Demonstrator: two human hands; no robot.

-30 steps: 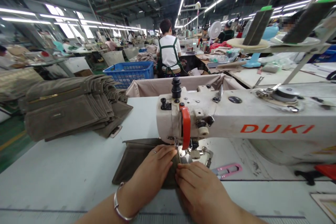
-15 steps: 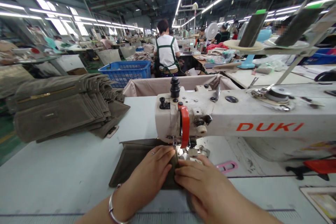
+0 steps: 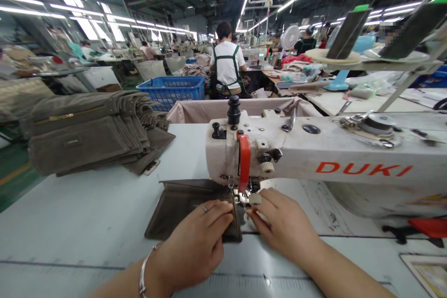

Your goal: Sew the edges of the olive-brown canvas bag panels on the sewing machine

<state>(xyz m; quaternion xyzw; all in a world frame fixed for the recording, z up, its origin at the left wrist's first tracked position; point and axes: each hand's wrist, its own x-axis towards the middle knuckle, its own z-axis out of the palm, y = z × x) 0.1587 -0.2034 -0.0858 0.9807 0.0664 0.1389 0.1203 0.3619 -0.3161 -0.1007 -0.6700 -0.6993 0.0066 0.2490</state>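
Observation:
A dark brown fabric panel (image 3: 181, 207) lies flat on the white table under the needle of a white DUKI sewing machine (image 3: 314, 156). My left hand (image 3: 197, 237) rests palm down on the panel's right edge, fingers stretched toward the presser foot (image 3: 244, 195). It wears a ring and a bracelet. My right hand (image 3: 279, 221) lies just right of the needle, fingers curled at the presser foot; what they pinch, if anything, is hidden.
A thick stack of brown fabric pieces (image 3: 94, 132) sits at the table's left. A blue basket (image 3: 172, 91) and a cloth bin (image 3: 209, 111) stand behind. A person in a green apron (image 3: 228, 67) stands with back turned. Thread cones (image 3: 347, 32) rise at right.
My right hand has moved off the panel's near edge and up to the right of the needle. It now covers the pink tool. My left hand stays on the panel.

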